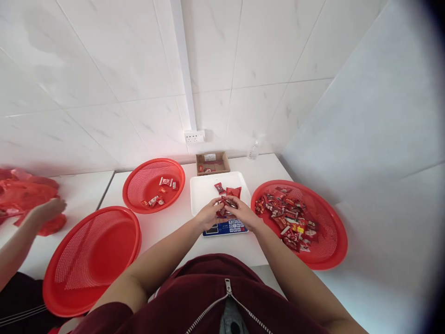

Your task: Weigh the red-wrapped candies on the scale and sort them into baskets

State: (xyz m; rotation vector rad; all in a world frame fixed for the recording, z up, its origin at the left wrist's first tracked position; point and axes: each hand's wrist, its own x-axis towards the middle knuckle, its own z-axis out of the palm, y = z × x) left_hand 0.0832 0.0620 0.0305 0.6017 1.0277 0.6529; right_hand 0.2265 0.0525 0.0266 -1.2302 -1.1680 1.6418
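My left hand [209,214] and my right hand [242,212] meet over the front of a white scale tray [203,185]. Both pinch a small red candy packet [225,202] between their fingertips. A few more red packets [229,189] lie on the tray just beyond my fingers. The scale's blue keypad [227,228] shows below my hands. To the right, a red mesh basket [330,250] holds several wrapped candies [287,215].
A red basket [139,183] at the back left holds a few packets. An empty red basket [92,260] sits at the front left. A small cardboard box [212,163] and a wall socket [194,136] are behind. Another person's hand [47,209] reaches toward red bags [21,192] at far left.
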